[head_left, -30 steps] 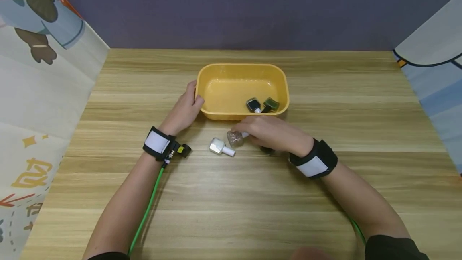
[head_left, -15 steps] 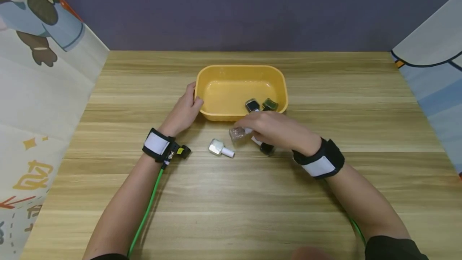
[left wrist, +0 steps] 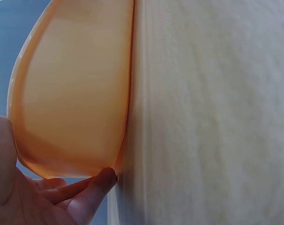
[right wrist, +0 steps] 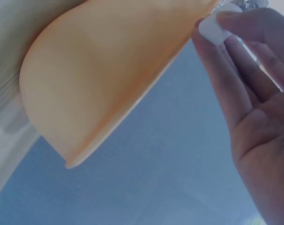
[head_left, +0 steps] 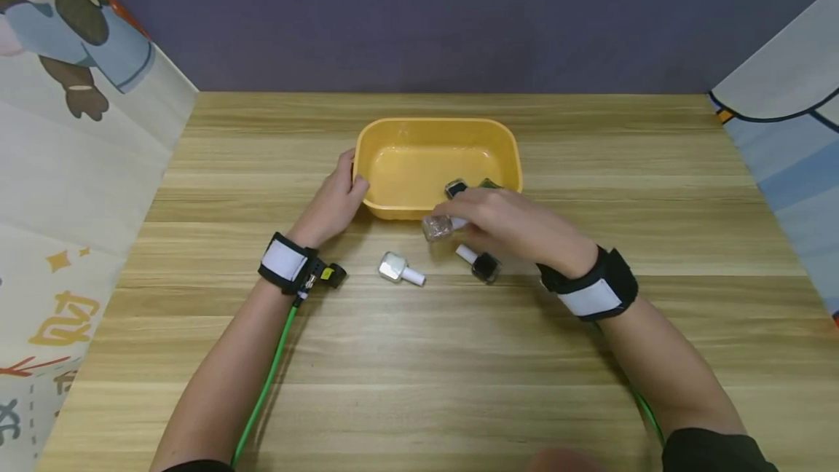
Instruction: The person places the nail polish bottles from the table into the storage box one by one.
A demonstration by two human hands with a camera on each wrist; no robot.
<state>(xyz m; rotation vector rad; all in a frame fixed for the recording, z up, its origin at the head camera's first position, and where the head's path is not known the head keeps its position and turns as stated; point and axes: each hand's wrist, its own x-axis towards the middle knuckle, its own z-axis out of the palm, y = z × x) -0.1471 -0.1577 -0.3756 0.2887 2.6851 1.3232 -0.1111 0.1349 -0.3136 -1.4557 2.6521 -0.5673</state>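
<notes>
A yellow plastic basin (head_left: 435,213) stands on the table. My left hand (head_left: 333,202) grips its left end, thumb at the rim and fingers along the outer wall. Between thumb and fingers my right hand (head_left: 518,224) pinches the white cap (right wrist: 216,27) of a clear, glittery nail polish bottle (head_left: 437,227), raised just in front of the basin's near wall. A dark nail polish bottle (head_left: 455,189) and a green one (head_left: 489,184) lie inside at the near right, partly hidden by my right hand. On the table lie a white nail polish bottle (head_left: 393,266) and a black one (head_left: 486,267).
The wooden table (head_left: 419,377) ends at a dark blue-grey panel (head_left: 452,20) at the back. Patterned sheets flank it on both sides. A green cable (head_left: 265,384) runs along my left forearm.
My right hand has lifted the glittery nail polish bottle off the table and moved it right and toward the basin. The black bottle has come into full view. My left hand stays put.
</notes>
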